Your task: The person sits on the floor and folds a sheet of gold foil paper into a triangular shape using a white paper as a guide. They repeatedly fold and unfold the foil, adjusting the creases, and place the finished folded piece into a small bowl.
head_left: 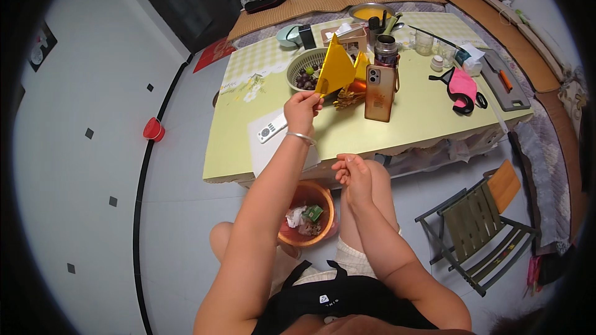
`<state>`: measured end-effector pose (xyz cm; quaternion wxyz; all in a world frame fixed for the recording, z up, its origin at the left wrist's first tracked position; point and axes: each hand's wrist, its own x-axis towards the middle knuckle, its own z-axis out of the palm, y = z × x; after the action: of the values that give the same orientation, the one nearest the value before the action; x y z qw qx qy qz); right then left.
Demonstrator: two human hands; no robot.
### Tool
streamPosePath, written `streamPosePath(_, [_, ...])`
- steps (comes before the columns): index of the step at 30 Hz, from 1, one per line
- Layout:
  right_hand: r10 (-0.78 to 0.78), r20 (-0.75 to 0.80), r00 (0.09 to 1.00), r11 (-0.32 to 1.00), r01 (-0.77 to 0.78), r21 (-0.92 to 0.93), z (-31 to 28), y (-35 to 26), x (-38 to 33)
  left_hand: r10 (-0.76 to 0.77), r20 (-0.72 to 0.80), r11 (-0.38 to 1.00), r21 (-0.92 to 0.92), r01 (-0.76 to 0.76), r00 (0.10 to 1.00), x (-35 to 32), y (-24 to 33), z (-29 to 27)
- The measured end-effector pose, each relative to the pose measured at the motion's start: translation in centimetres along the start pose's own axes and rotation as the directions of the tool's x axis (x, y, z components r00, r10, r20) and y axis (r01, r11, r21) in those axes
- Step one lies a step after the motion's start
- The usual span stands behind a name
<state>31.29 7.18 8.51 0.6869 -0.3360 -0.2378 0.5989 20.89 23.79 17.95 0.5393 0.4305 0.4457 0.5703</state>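
Note:
My left hand [301, 110] is raised over the near part of the table, its thumb and fingers closed on the lower corner of a folded sheet of shiny gold paper [336, 69]. More gold folded pieces [351, 98] lie just behind it, partly covered. My right hand [354, 177] hovers above my thigh at the table's front edge, fingers loosely curled and apart, holding nothing that shows. A phone [379, 93] stands upright to the right of the gold pieces, leaning by a dark flask [386, 51]. The gold sheet hides part of a colander [297, 69] with grapes.
A white remote [272, 129] lies on a paper on the table [230, 149]. Further right are a pink and black item [462, 87], glass jars [424, 42] and a grey board [510, 94] with a knife. An orange bin [327, 201] stands between my legs, a folding chair [475, 226] to the right.

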Motion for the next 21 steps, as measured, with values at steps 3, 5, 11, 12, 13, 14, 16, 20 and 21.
streamPosePath(3, [0.021,0.013,1.0,1.0,-0.021,0.002,0.0,0.2,0.0,-0.015,-0.016,1.0,0.013,0.015,1.0,1.9,-2.4,2.5])
streamPosePath(5, [0.027,0.022,0.999,1.0,-0.027,0.003,0.0,0.3,0.0,-0.045,-0.012,0.998,0.038,0.045,0.999,2.2,-3.8,4.0])
streamPosePath(11, [0.046,0.008,0.999,0.999,-0.046,-0.013,0.2,0.2,0.1,-0.04,-0.117,0.989,0.136,0.056,0.992,2.1,-6.0,6.7])
streamPosePath(12, [0.045,0.011,0.999,0.999,-0.045,-0.021,0.2,0.3,0.0,0.0,-0.129,0.986,0.163,0.021,0.992,2.2,-6.4,6.9])
streamPosePath(13, [0.039,0.014,0.999,0.999,-0.038,-0.021,0.2,0.7,0.1,0.042,-0.146,0.981,0.194,-0.013,0.988,2.4,-6.6,6.8])
streamPosePath(14, [0.033,0.019,0.999,0.999,-0.033,-0.021,0.2,1.1,0.3,0.085,-0.163,0.973,0.225,-0.047,0.983,2.6,-6.9,6.7])
streamPosePath(16, [0.024,0.024,0.999,0.999,-0.023,-0.023,0.2,1.5,0.4,-0.02,-0.157,0.995,0.096,0.035,0.987,2.6,-6.9,7.0])
streamPosePath(20, [0.026,0.032,0.999,0.999,-0.024,-0.042,0.4,1.6,0.5,-0.139,-0.055,0.99,-0.048,0.136,0.989,1.8,-6.0,6.8])
streamPosePath(21, [0.032,0.035,0.999,0.998,-0.03,-0.05,0.6,1.7,0.5,-0.122,-0.031,0.993,-0.008,0.122,0.992,1.4,-5.8,6.2])
